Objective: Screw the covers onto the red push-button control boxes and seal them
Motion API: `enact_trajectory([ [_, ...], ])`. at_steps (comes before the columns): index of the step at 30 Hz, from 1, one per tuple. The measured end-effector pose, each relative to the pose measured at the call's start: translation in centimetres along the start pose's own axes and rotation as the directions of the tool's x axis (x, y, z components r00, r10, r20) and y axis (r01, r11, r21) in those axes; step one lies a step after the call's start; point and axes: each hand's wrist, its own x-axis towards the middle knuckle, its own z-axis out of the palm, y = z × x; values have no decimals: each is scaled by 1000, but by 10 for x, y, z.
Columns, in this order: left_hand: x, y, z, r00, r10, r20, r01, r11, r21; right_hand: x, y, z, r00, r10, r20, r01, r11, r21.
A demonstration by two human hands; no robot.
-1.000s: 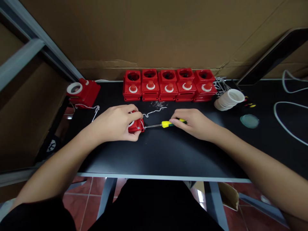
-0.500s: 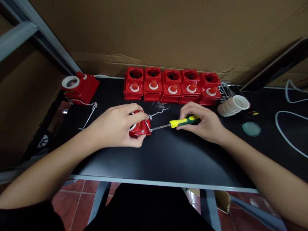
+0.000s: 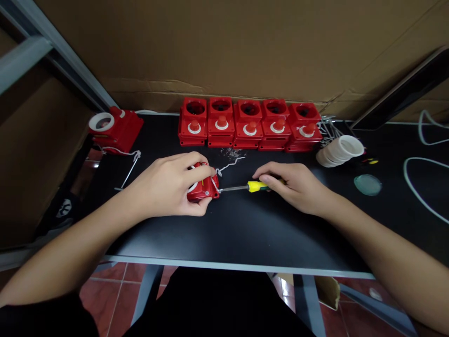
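My left hand (image 3: 182, 185) is closed round a red box (image 3: 205, 188) with a white ring, pressing it to the black tabletop near the middle. A white cord (image 3: 229, 164) trails from the box's right side. In my right hand (image 3: 289, 185) is a screwdriver (image 3: 257, 186) with a yellow and green handle, most of the grip hidden by my fingers. The screwdriver lies nearly level, and its tip meets the box's right edge, by the cord.
Several red boxes (image 3: 250, 124) with round openings stand in a row along the cardboard wall. Another red box (image 3: 119, 131), tied by cord to a thin metal rod (image 3: 128, 172), sits left. White rings (image 3: 340, 151), metal rods (image 3: 331, 128) and a glass disc (image 3: 367, 185) lie right.
My right hand has rolled over the screwdriver handle, so its fingers now cover more of the green part. My left hand keeps its hold on the red box.
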Motion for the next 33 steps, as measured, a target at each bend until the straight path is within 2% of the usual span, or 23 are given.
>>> enact_trajectory([
  [5, 0, 1, -1, 999, -32, 23, 31, 999, 20, 3, 5, 2, 996, 11, -87, -2, 994, 108],
  [13, -1, 2, 1, 999, -50, 15, 50, 999, 9, 8, -1, -1, 971, 129, -201, -45, 925, 378],
  [16, -1, 2, 0, 999, -48, 3, 48, 999, 10, 7, -1, 3, 971, 179, -160, -74, 857, 510],
  [19, -1, 3, 0, 999, -27, -18, 28, 1000, 14, 3, 1, 3, 957, 282, -63, -186, 769, 612],
  [22, -1, 3, 0, 999, -33, -38, 34, 999, 16, -3, 1, 1, 939, 335, -79, -246, 813, 528],
  [25, -1, 2, -1, 997, -52, -59, 53, 999, 9, -5, 1, -1, 931, 323, -171, -225, 876, 427],
  [27, -1, 1, -1, 995, -62, -75, 62, 998, 2, -5, 2, -2, 920, 332, -208, -215, 872, 440],
  [30, -1, 0, 0, 993, -66, -97, 66, 998, 2, -2, 4, -2, 919, 323, -227, -150, 818, 555],
  [33, 0, 1, 0, 991, -63, -121, 64, 998, 2, 3, 5, -2, 934, 298, -196, -87, 723, 686],
])
